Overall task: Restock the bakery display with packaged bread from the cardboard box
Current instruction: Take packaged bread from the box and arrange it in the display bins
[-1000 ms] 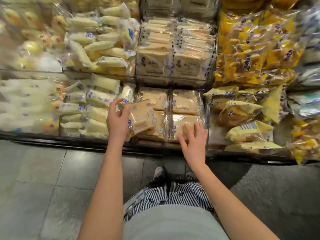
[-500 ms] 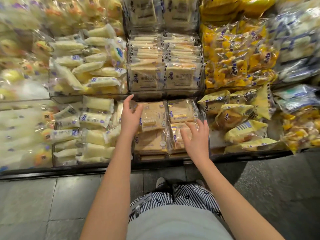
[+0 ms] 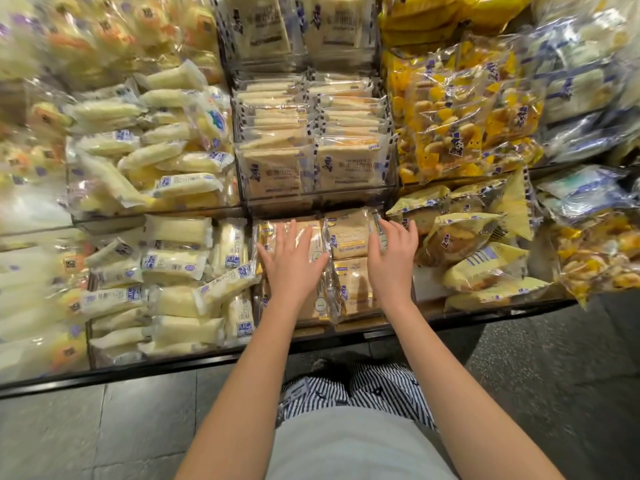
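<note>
The left hand (image 3: 294, 268) lies flat, fingers spread and straight, pressing on the square tan sliced-bread packet in clear wrap (image 3: 317, 242) that it was gripping in the air a second ago. That packet now sits on the left stack in the lower middle compartment of the display. The right hand (image 3: 393, 268), earlier nearer the front, has moved up to the right stack of packets (image 3: 346, 233), fingers relaxed against its right edge, gripping nothing. Pale long rolls in clear bags (image 3: 180, 265) fill the compartment on the left, and yellow crinkled bags of buns (image 3: 478, 268) fill the one on the right.
</note>
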